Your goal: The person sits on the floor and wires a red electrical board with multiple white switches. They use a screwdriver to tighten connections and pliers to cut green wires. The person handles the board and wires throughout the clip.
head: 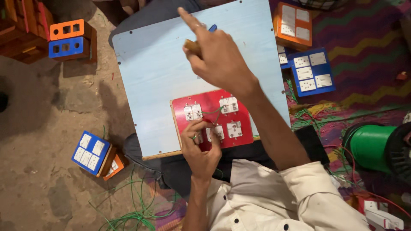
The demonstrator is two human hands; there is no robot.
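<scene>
I am sitting on the floor with a pale blue rectangular board [158,72] lying across my lap, and a red rectangular switch panel [212,119] fitted with white sockets and switches is lying on its near edge. My left hand [201,147] is resting on the lower left part of that red panel, with its fingers curled and pinching at a thin green wire [214,112] beside one of the white switches; the thumb and fingertips are pressing close together there. My right hand [216,53] is hovering raised above the blue board, well apart from the red panel. It is closing around a tool with a wooden handle [192,46] and a blue tip showing past the knuckles, while the index finger is pointing straight out, away from me.

Off to my left, a blue switch box [90,153] is lying on the dirt floor, with loose green wires [132,214] trailing near it. To my right, a blue panel with white switches [312,72] and an orange one [295,23] are lying on a patterned mat, and a green wire spool [370,145] is standing nearby.
</scene>
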